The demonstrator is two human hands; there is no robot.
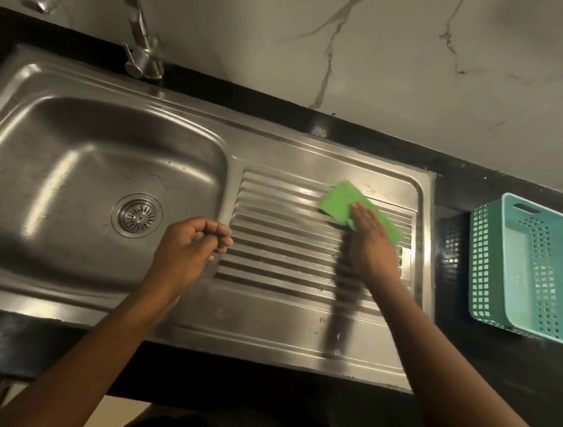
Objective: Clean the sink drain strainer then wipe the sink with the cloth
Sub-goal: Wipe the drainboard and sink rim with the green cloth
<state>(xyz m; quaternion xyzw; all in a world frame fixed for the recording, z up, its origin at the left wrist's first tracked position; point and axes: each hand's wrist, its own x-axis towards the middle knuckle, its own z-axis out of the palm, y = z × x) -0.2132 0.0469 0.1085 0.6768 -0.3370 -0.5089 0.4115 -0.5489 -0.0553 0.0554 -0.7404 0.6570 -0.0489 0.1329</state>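
Note:
A steel sink (83,146) has a round drain strainer (137,215) seated in the bottom of its basin. To the right is the ribbed drainboard (287,248). A green cloth (343,200) lies flat on the drainboard's far right part. My right hand (371,244) presses flat on the cloth, fingers extended over its near half. My left hand (189,247) hovers over the ridge between basin and drainboard, fingers curled loosely, nothing visible in it.
A curved steel tap (134,16) stands behind the basin at the back left. A teal plastic basket (526,268) sits on the black counter (465,183) right of the sink. A marble wall runs behind.

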